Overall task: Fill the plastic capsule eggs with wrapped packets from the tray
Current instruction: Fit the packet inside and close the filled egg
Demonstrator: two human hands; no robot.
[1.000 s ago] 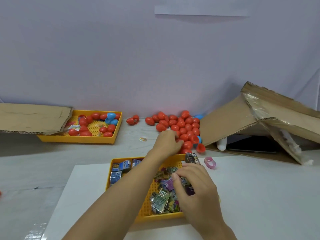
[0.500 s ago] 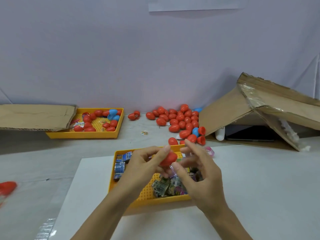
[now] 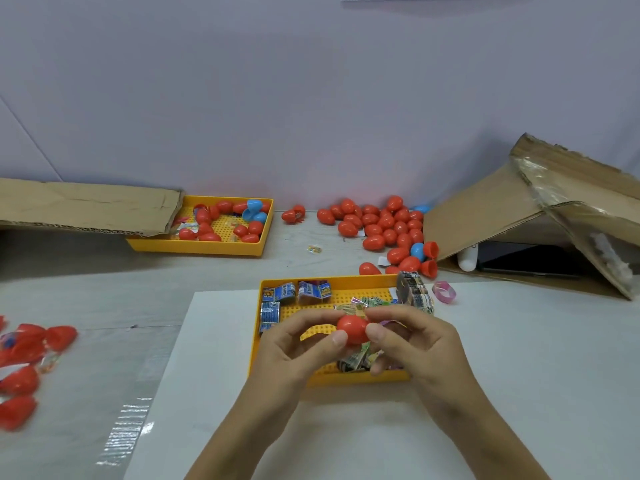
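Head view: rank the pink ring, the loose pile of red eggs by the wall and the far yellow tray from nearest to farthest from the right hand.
1. pink ring, just beyond the right hand, to its right.
2. pile of red eggs, farther back by the wall.
3. far yellow tray, back left, part under cardboard.

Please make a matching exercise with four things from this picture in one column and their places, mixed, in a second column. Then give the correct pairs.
Things:
1. red egg
2. blue packets
3. pink ring
4. blue egg

Places:
A. on the table just right of the near tray
B. far-left corner of the near tray
C. among the red eggs piled by the cardboard box
D. held between the left hand and the right hand

Pairs: 1-D, 2-B, 3-A, 4-C
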